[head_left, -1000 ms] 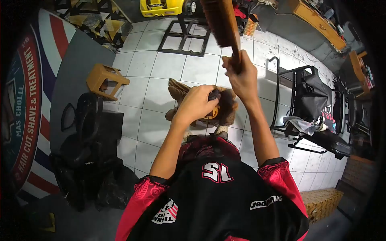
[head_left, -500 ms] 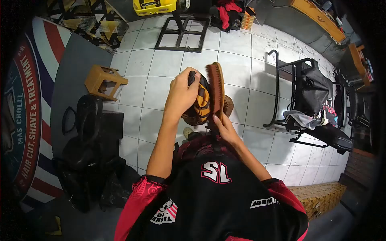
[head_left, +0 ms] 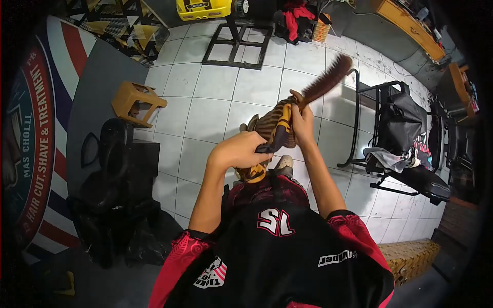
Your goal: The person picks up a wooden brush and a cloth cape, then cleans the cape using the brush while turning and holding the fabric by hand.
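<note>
My left hand point(head_left: 237, 152) is closed on the black end of what looks like a sandal point(head_left: 270, 124), with a ribbed brown-and-black sole and black and orange straps. The sandal is tilted in front of my waist, its ribbed side facing up and left. My right hand point(head_left: 304, 126) grips a long brown brush point(head_left: 328, 79) by its handle while also touching the sandal's upper edge. The brush's bristles point up and left, away from the sandal. Another orange-and-brown part point(head_left: 254, 173) shows below my left hand; I cannot tell whether it belongs to the same sandal.
White floor tiles point(head_left: 205, 118) lie below me. A tan plastic stool point(head_left: 134, 102) and a black chair point(head_left: 110, 190) stand at left. At right is a black metal-framed chair point(head_left: 403, 123) with cloths on it. A black metal frame point(head_left: 239, 45) is ahead.
The brush has swung from upright beside the sandal to slanting up and right. The sandal has turned to show its ribbed side, and my left hand has come lower and nearer.
</note>
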